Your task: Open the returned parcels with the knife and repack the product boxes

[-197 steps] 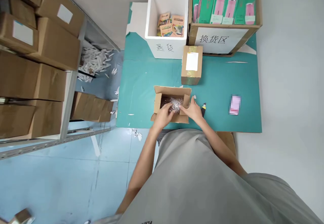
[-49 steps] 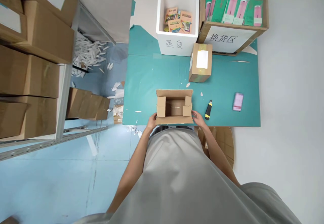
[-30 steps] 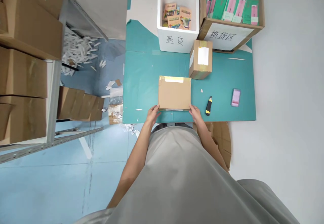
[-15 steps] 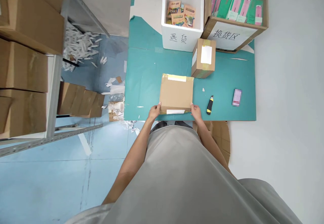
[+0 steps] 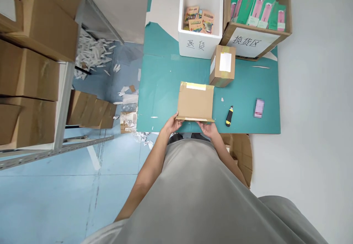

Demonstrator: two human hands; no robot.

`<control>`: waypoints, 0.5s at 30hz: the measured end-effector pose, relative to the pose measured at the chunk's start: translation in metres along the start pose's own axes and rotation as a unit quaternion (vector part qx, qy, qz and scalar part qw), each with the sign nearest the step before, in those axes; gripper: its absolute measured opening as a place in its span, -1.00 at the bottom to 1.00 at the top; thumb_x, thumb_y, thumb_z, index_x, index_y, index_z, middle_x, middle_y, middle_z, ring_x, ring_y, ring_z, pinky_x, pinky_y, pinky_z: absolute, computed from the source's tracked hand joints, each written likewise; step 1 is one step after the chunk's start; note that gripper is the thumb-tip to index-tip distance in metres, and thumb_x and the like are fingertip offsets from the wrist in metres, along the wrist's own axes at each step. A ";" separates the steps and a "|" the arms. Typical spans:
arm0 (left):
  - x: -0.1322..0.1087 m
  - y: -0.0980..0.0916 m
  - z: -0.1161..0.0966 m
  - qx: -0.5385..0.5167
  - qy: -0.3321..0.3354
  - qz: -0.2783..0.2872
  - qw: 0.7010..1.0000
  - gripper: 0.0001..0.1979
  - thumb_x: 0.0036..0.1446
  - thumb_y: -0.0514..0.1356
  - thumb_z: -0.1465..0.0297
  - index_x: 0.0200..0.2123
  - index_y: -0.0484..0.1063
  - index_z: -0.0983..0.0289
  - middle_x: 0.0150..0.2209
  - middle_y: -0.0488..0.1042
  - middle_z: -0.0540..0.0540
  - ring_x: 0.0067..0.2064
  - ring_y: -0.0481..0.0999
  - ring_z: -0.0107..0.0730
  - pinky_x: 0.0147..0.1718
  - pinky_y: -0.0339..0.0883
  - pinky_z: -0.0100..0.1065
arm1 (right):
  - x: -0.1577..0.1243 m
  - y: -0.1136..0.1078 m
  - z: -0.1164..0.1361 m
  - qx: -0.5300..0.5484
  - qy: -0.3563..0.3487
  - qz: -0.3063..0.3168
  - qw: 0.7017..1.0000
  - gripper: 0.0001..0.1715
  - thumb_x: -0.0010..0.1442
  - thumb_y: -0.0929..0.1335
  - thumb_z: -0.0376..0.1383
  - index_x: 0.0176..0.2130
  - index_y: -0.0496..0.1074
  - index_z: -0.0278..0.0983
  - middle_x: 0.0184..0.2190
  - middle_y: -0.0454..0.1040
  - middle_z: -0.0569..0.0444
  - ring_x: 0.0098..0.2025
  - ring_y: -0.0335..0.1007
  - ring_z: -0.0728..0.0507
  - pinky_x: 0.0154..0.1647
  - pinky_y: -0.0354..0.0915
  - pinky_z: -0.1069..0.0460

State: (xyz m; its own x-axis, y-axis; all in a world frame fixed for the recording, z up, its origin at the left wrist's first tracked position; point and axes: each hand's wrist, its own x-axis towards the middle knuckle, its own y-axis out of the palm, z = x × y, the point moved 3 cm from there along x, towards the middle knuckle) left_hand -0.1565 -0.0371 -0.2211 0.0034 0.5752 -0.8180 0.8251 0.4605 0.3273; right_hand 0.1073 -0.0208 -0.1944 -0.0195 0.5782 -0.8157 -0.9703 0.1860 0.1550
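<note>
A flat cardboard box (image 5: 195,102) lies on the green table near its front edge, with tape and a white strip along its far side. Its near edge shows as a narrow, tilted lip. My left hand (image 5: 173,124) grips the near left corner, thumb on top. Fingers of my right hand (image 5: 208,129) are closed on the near edge towards the right, partly under it. To the right of the box lies a black and yellow utility knife (image 5: 229,116). Behind it stands a taped carton (image 5: 224,67) with white labels.
A white foam bin (image 5: 200,47) holding small packs and a carton (image 5: 257,40) of green boxes stand at the back. A blurred pink item (image 5: 259,108) lies on the table (image 5: 157,89) at right. Stacked cartons (image 5: 40,76) fill a shelf (image 5: 63,104) on the left.
The box's near edge has tilted, its white strip now seen nearly edge-on. My right hand has shifted left from the corner to beneath that edge. The view has moved slightly.
</note>
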 end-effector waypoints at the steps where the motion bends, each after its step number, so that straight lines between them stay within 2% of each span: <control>1: -0.001 0.002 0.000 -0.026 -0.010 0.009 1.000 -0.66 0.49 0.30 0.10 -0.02 0.60 0.29 -0.20 0.73 0.25 -0.20 0.75 -0.16 -0.14 0.71 -0.21 | 0.000 0.004 0.000 0.028 -0.007 0.011 1.000 -0.62 0.48 0.32 -0.01 -0.08 0.61 -0.17 -0.07 0.76 -0.18 0.17 0.70 -0.34 0.13 0.66 -0.23; 5: -0.002 0.012 0.000 -0.115 -0.030 0.016 0.993 -0.61 0.49 0.27 0.19 0.16 0.57 0.38 -0.12 0.76 0.28 -0.11 0.80 -0.14 0.01 0.72 -0.22 | 0.003 0.018 0.002 0.144 -0.061 0.017 0.988 -0.65 0.41 0.35 -0.04 0.01 0.63 -0.11 -0.07 0.78 -0.09 0.23 0.67 -0.33 0.26 0.61 -0.29; 9: 0.000 0.026 0.000 -0.172 -0.044 0.009 0.984 -0.42 0.47 0.31 0.19 0.39 0.45 0.43 -0.12 0.77 0.25 -0.12 0.82 -0.14 0.09 0.71 -0.23 | 0.009 0.026 0.008 0.141 -0.096 0.006 0.985 -0.67 0.37 0.43 0.03 0.01 0.62 -0.04 -0.11 0.79 0.02 0.16 0.70 -0.31 0.28 0.60 -0.27; 12: 0.001 0.036 -0.004 -0.195 -0.057 -0.001 0.979 -0.38 0.49 0.29 0.24 0.48 0.37 0.39 -0.18 0.77 0.20 -0.19 0.82 -0.17 0.03 0.71 -0.29 | 0.015 0.029 0.012 0.117 -0.119 -0.004 0.986 -0.74 0.36 0.45 0.01 -0.07 0.61 -0.05 -0.19 0.77 0.05 0.10 0.74 -0.29 0.30 0.59 -0.26; 15: 0.000 0.039 -0.008 -0.198 -0.073 0.003 0.977 -0.40 0.52 0.25 0.25 0.48 0.36 0.41 -0.21 0.76 0.19 -0.26 0.80 -0.22 -0.11 0.73 -0.33 | 0.021 0.023 0.012 0.056 -0.140 -0.010 0.988 -0.75 0.32 0.50 -0.01 -0.12 0.59 -0.08 -0.24 0.75 0.03 0.04 0.76 -0.30 0.21 0.64 -0.23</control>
State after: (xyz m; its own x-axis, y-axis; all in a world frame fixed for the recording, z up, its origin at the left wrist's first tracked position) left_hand -0.1289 -0.0141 -0.2044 0.1118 0.4886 -0.8653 0.5415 0.7002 0.4653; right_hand 0.0872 0.0053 -0.2014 0.0821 0.7684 -0.6347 -0.9368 0.2769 0.2139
